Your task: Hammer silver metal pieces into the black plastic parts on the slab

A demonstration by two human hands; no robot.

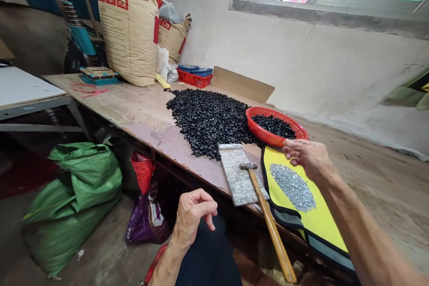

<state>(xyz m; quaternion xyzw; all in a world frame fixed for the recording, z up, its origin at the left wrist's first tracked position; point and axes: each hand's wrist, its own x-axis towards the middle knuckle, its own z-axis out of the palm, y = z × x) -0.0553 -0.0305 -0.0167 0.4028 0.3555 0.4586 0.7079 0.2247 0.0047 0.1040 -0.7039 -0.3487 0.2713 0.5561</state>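
My left hand [196, 214] hangs above my lap, in front of the table edge, with its fingers curled in. Whatever may be inside those fingers is hidden. My right hand [308, 156] reaches to the near rim of a red plastic basket [303, 130], fingers pinched together; the frame does not settle whether they grip the rim or a small piece. Small black plastic parts [273, 126] lie in the basket. Below my right hand, small shiny metal washers [293, 187] are spread on a yellow mat [326, 219] with black edging.
A large heap of black parts [211, 116] covers mid-table. A wooden-handled hammer [268, 219] rests across a grey slab [236, 178], its handle jutting past the edge. Behind stand a paper sack [130, 35] and a lever press [82, 38]. A green sack [77, 201] sits on the floor.
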